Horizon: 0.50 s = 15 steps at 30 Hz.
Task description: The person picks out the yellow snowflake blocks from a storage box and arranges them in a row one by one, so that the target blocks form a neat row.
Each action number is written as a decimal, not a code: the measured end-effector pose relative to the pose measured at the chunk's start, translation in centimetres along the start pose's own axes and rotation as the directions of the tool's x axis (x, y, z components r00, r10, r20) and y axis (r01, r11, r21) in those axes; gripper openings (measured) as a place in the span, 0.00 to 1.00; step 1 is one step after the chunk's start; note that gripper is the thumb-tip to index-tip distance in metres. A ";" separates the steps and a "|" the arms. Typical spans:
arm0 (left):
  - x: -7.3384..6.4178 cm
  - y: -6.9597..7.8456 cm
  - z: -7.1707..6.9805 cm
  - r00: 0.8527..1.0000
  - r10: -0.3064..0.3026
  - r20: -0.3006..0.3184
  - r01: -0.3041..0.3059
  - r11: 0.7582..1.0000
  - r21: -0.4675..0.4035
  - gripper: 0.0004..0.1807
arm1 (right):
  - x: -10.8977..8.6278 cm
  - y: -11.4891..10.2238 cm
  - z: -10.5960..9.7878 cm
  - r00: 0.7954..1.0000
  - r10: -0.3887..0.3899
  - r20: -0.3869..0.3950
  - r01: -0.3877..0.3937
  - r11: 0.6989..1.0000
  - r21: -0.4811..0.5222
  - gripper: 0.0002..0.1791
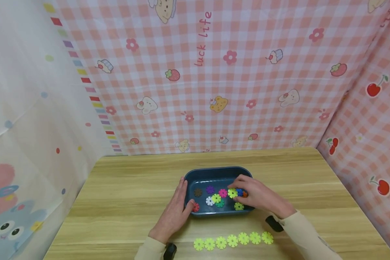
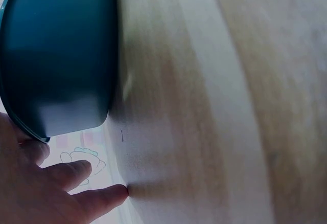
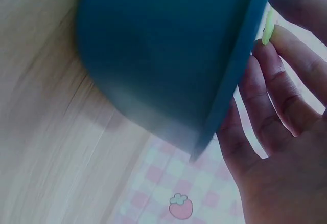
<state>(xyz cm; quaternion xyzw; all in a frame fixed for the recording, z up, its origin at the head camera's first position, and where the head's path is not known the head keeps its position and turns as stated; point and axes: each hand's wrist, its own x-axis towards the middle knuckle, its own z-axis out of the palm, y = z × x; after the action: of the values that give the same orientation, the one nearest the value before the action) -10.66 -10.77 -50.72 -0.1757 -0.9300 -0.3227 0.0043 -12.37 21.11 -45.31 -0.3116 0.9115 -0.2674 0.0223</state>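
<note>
A dark blue plastic tray (image 1: 218, 169) on the table holds several notched flower-shaped discs, among them a purple disc (image 1: 210, 189), a white disc (image 1: 209, 200) and a red disc (image 1: 196, 207). My right hand (image 1: 258, 195) reaches over the tray's right side and pinches a yellow-green disc (image 3: 268, 27) between thumb and fingertips. Against the tray's left side rests my left hand (image 1: 172, 211), its fingers extended and its thumb at the rim beside the red disc. In the left wrist view, one fingertip (image 2: 120, 191) touches the table and the thumb is hidden.
In front of the tray, a row of several yellow-green discs (image 1: 232, 240) lies on the wooden table (image 1: 133, 191). Checked cloth (image 1: 195, 90) hangs behind the table, with more cloth at both sides.
</note>
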 end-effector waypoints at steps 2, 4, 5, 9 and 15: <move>0.0 0.0 0.0 1.000 -0.003 0.002 0.003 1.000 -0.001 0.39 | -0.4 0.0 -0.2 1.000 -0.004 -0.013 0.004 1.000 0.003 0.18; 0.0 0.0 0.0 1.000 -0.006 0.003 0.006 1.000 0.003 0.39 | -0.7 0.1 -0.3 1.000 -0.008 -0.023 0.008 1.000 0.003 0.18; 0.0 0.0 0.1 1.000 -0.007 0.003 0.007 1.000 0.004 0.39 | -0.9 0.1 -0.4 1.000 -0.010 -0.028 0.010 1.000 0.001 0.18; 0.0 0.0 0.1 1.000 -0.005 0.002 0.004 1.000 0.008 0.39 | -1.7 0.1 -0.6 0.999 -0.011 -0.038 0.011 1.000 -0.006 0.18; 0.0 -0.1 0.1 1.000 0.004 -0.001 -0.004 1.000 0.006 0.39 | -2.9 0.1 -1.0 0.998 -0.005 -0.061 0.005 1.000 -0.006 0.18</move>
<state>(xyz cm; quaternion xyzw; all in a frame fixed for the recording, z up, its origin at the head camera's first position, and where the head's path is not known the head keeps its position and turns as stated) -10.69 -10.74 -50.86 -0.1776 -0.9306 -0.3202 0.0061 -10.27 23.33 -44.83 -0.3057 0.9118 -0.2742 -0.0070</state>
